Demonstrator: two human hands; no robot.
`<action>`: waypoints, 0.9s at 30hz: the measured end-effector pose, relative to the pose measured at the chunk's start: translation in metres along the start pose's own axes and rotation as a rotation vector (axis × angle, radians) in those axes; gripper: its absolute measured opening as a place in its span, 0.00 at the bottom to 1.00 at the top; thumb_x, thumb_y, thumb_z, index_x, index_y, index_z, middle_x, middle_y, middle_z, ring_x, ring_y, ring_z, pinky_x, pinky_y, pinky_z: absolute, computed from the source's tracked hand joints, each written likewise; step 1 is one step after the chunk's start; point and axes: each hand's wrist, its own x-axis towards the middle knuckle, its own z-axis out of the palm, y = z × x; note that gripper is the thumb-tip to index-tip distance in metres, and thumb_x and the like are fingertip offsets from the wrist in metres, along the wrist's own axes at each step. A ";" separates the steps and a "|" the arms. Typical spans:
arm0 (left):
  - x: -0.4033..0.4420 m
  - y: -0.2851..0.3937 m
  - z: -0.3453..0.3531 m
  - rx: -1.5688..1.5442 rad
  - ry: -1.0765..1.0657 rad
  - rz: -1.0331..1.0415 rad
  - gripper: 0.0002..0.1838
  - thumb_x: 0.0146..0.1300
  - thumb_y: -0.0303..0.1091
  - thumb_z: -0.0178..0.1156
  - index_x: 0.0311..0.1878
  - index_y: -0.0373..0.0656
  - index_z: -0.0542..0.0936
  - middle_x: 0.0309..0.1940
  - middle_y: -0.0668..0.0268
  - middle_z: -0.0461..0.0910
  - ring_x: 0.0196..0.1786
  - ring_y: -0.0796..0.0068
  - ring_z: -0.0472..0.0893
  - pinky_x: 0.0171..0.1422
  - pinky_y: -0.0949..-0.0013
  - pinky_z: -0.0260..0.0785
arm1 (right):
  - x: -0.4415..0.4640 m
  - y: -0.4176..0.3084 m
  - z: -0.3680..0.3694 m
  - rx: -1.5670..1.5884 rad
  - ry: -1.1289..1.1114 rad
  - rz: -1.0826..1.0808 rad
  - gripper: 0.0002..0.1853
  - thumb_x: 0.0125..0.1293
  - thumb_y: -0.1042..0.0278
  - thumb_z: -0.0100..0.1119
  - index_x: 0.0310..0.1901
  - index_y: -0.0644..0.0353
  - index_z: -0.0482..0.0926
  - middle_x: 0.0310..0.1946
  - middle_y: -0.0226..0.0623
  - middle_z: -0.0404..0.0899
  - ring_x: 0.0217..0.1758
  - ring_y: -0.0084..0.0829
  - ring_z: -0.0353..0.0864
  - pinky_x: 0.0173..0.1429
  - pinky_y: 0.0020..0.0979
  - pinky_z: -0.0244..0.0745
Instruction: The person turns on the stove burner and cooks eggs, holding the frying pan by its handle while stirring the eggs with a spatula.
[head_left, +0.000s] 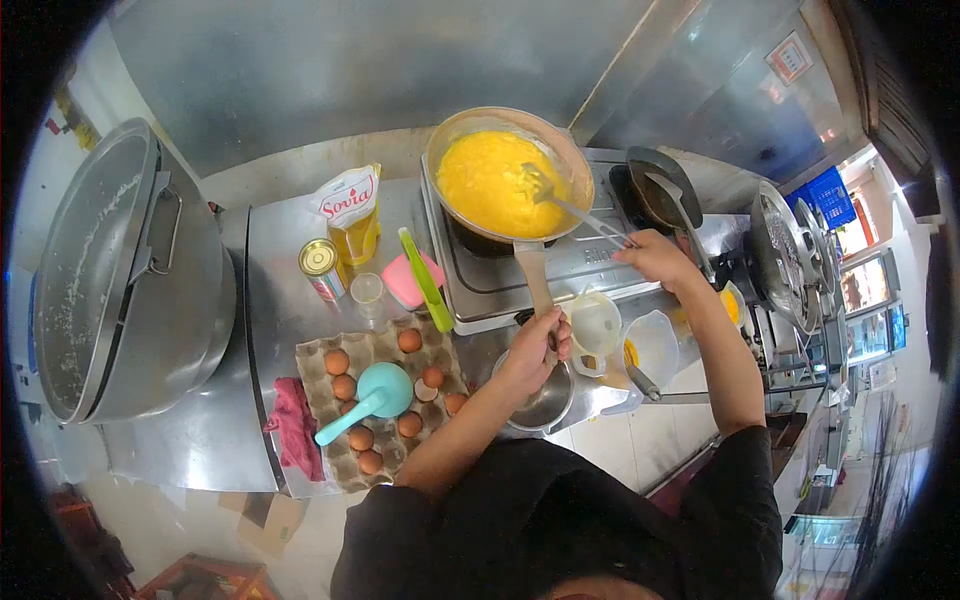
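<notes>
A pan (577, 165) of yellow egg mixture (490, 185) sits on the left burner of a steel stove (500, 295). My left hand (538, 350) is wrapped round the pan's handle. In my right hand (655, 258) is the handle of a grey slotted spatula (590, 218), its head resting in the egg near the pan's right side. Below the stove are a clear plastic cup (594, 325) and a metal bowl (550, 400), the bowl partly hidden by my left forearm.
An egg tray (325, 440) holds several brown eggs and a turquoise ladle (385, 390). Behind it stand a can (325, 275), an oil pouch (355, 225) and a pink container (405, 285). A large pot (170, 300) is left; a black pan (660, 190) is right.
</notes>
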 end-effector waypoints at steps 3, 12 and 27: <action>0.002 0.000 -0.001 0.004 0.002 -0.001 0.10 0.69 0.41 0.47 0.38 0.45 0.67 0.20 0.72 0.65 0.22 0.79 0.65 0.26 0.75 0.58 | 0.005 0.001 0.022 -0.061 0.041 -0.007 0.12 0.56 0.60 0.61 0.30 0.61 0.75 0.16 0.23 0.64 0.17 0.18 0.60 0.20 0.23 0.53; 0.003 0.000 -0.003 0.000 0.000 -0.016 0.10 0.68 0.42 0.48 0.37 0.45 0.67 0.20 0.72 0.65 0.22 0.78 0.66 0.26 0.74 0.59 | 0.007 -0.003 0.011 0.013 0.073 -0.005 0.17 0.56 0.56 0.59 0.33 0.66 0.78 0.22 0.38 0.75 0.26 0.29 0.73 0.31 0.33 0.66; 0.003 0.000 0.001 -0.034 0.001 -0.008 0.10 0.67 0.40 0.49 0.34 0.44 0.67 0.20 0.71 0.66 0.21 0.78 0.67 0.25 0.74 0.60 | -0.011 -0.010 0.015 -0.237 0.003 -0.175 0.15 0.56 0.58 0.60 0.31 0.64 0.75 0.20 0.34 0.70 0.23 0.28 0.68 0.27 0.31 0.60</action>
